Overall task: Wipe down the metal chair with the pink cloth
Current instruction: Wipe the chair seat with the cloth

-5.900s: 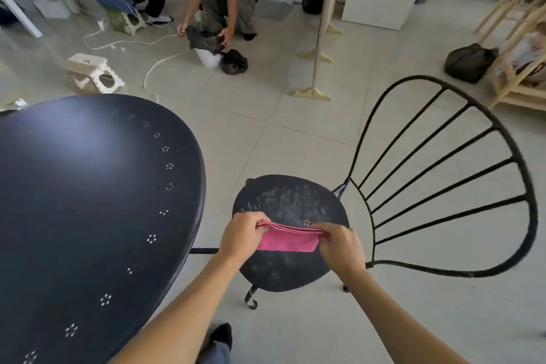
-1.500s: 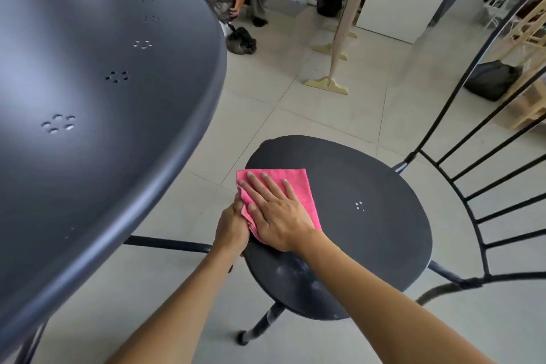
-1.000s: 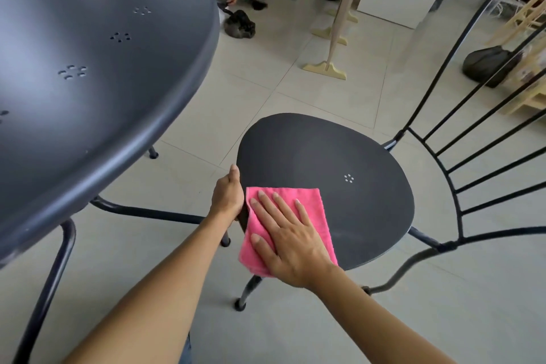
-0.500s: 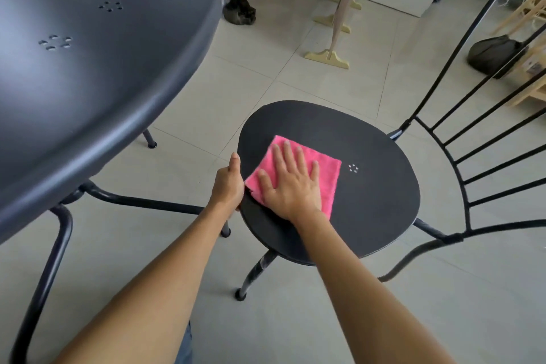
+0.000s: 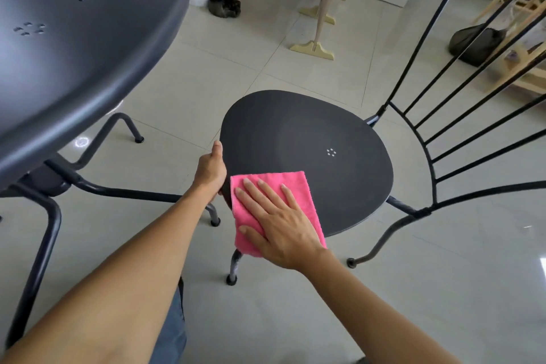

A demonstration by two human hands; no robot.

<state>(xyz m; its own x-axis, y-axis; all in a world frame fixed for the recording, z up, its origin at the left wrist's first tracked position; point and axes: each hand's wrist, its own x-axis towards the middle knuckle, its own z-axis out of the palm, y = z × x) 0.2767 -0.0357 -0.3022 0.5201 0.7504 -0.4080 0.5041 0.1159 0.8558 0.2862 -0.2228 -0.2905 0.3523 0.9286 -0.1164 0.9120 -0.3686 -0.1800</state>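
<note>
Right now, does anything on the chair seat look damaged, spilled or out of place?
Nothing stands out. The pink cloth lies flat on the chair seat under the right hand, its near corner overhanging the seat's edge; the left hand grips the rim.

There are two hands, a left hand [image 5: 210, 170] and a right hand [image 5: 277, 224], one pink cloth [image 5: 298, 189], one metal chair [image 5: 295, 127], one table [image 5: 74, 47] and two dark bags [image 5: 224, 4] [image 5: 475, 43].

- Single view: head-worn, wide-angle, looking forward and steeply down.
- Close range: both forearms enter from the bottom edge; chair seat [image 5: 310, 151] sits centre frame, near the lens.
- Table top [image 5: 74, 38] fills the upper left, very near.
- Floor [image 5: 443, 289] recedes toward the top edge; straight lines bow at the frame edges.
</note>
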